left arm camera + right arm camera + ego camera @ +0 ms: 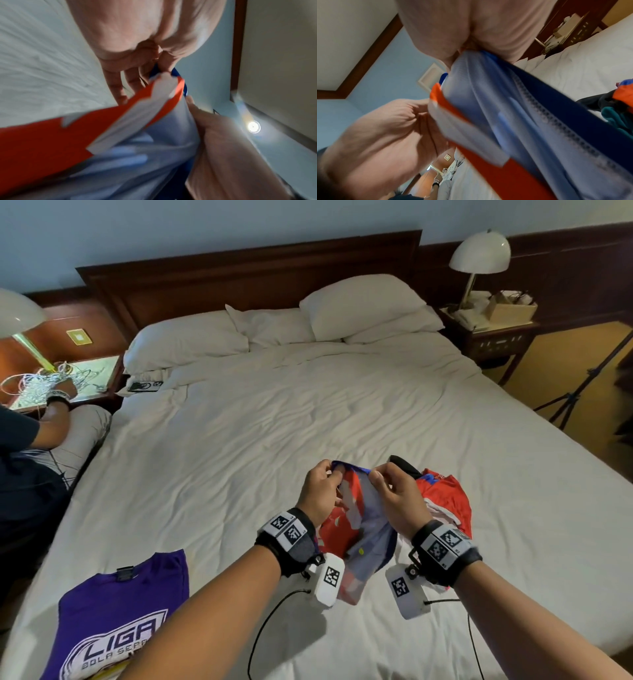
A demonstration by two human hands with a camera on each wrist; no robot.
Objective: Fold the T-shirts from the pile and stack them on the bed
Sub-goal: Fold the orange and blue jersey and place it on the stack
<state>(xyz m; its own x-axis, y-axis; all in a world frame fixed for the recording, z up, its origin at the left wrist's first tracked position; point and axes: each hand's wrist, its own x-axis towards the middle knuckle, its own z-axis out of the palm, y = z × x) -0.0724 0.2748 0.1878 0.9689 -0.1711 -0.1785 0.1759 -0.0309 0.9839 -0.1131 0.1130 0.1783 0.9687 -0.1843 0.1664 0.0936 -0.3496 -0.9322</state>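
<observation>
Shirt in hand: a red, white and blue T-shirt (356, 525) hangs bunched between both hands at lower centre of the head view, above the bed (274, 412); not yet spread or folded.
Left hand (320, 491): fingers curled, pinching the shirt's top edge beside its blue trim; the left wrist view shows the fingers (120, 86) bent down behind the cloth.
Right hand (399, 498): thumb and fingers pinched on the same top edge, just beside the left hand; the grip shows close up in the right wrist view, where the cloth (505, 115) runs straight out of the closed fingers.
Pile: a heap of red, white and dark garments (442, 494) lies on the bed right of the hands, touching the hanging shirt.
Done so far: one purple T-shirt (120, 611) lies flat in the lower left of the frame, seemingly folded, starting the stack.
Left to do: by my reckoning the task is early on; this shirt needs opening out, folding and stacking, then the pile's remainder.
</observation>
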